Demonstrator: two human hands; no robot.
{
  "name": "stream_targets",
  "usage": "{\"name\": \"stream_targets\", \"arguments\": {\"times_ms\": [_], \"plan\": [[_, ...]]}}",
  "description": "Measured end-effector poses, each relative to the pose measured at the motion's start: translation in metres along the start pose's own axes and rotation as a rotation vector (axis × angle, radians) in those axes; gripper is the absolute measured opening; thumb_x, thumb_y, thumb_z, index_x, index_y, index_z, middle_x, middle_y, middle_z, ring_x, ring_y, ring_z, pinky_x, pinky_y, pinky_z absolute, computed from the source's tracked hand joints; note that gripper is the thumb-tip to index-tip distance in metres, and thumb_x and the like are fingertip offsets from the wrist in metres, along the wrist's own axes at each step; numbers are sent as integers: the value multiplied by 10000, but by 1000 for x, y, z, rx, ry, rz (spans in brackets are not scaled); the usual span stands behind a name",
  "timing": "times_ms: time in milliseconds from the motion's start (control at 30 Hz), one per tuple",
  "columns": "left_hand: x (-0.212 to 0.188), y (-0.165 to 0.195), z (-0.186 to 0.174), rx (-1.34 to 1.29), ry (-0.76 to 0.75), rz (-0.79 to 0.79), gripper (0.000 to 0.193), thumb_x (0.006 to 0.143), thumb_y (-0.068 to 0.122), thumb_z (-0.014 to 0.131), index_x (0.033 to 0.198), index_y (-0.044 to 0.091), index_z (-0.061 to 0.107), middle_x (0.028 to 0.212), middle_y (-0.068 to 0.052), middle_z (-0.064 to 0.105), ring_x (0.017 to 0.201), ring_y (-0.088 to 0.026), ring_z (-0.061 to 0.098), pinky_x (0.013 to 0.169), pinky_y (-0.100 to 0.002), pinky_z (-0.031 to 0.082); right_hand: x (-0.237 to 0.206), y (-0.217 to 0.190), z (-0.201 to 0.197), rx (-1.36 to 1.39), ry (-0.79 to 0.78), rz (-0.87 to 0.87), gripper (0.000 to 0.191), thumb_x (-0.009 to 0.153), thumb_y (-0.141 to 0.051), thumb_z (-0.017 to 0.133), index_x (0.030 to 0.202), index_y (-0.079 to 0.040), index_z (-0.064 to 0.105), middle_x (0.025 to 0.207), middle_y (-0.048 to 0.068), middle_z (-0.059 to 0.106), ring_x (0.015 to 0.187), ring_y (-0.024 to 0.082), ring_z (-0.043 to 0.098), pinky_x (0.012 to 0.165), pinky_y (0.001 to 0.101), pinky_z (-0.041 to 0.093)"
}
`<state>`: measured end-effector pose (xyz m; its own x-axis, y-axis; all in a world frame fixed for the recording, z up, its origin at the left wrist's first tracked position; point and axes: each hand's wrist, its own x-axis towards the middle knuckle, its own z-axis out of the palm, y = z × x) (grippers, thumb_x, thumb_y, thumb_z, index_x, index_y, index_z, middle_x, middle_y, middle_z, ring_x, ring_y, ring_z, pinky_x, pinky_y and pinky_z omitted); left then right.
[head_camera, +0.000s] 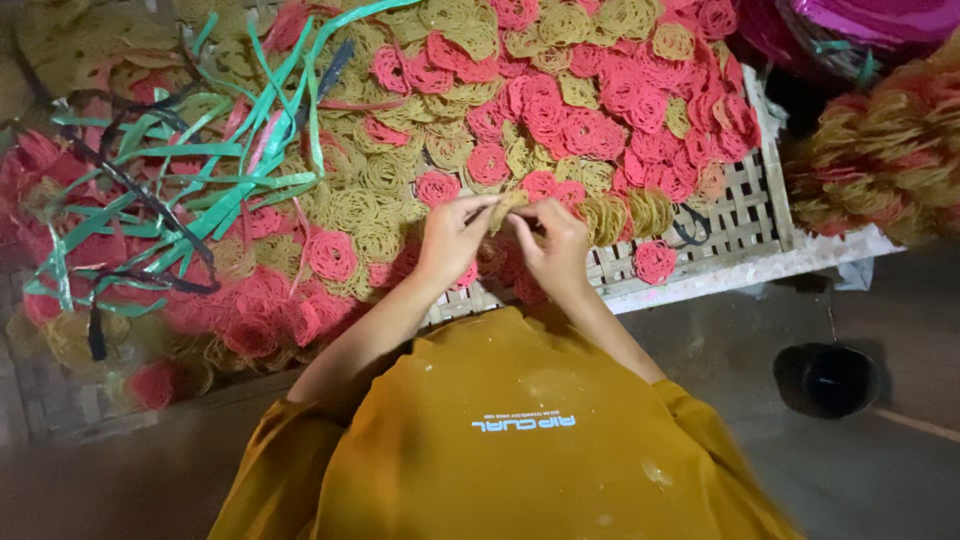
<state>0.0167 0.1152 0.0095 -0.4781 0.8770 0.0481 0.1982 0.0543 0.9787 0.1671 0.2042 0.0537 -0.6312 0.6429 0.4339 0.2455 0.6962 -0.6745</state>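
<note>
My left hand (452, 238) and my right hand (553, 245) meet over the near edge of a woven bamboo tray (748, 215). Together they pinch a small stack of yellow round noodle crackers (508, 203) between the fingertips. All around the hands lie pink crackers (560, 125) and yellow crackers (365, 205), round and lacy, heaped over the tray. My yellow shirt (510, 440) fills the bottom of the view.
A tangle of green, pink and dark plastic strips (200, 170) lies on the crackers at the left. Bundled crackers (885, 150) sit at the right, with a pink plastic bag (860, 25) above them. A dark round bowl (825, 378) stands on the floor at the right.
</note>
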Motion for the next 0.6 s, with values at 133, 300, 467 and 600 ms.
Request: {"name": "stream_targets", "arguments": {"times_ms": [133,300,467,600], "plan": [[3,41,2,266,60,162,205,952,206,701,1145,192,772,1074,-12,769,853,-124,759,892,-363,594,-2,-1,-20,48,165,21,142,1001,-35,641,1125,10,692,1038,135,669,952,217,657,836,342,536],[8,72,15,464,131,605,172,984,249,697,1141,210,756,908,-16,768,818,-159,745,1142,-471,486,-7,6,-41,92,204,11,224,1076,-64,521,1217,27,669,1107,122,650,1003,190,651,898,318,550],[16,70,13,441,-49,437,357,993,329,663,1313,170,669,1126,-60,741,1050,-227,696,1093,-472,460,-18,19,-26,347,20,226,129,1107,-58,528,1147,23,621,1009,73,637,932,120,593,838,260,486],[23,50,-35,855,-252,-19,508,963,426,658,1355,106,614,1437,-136,544,1342,-310,481,1109,-499,406,-22,31,-23,395,33,334,124,1102,-35,555,1087,17,667,893,35,636,813,76,565,730,234,463]]}}
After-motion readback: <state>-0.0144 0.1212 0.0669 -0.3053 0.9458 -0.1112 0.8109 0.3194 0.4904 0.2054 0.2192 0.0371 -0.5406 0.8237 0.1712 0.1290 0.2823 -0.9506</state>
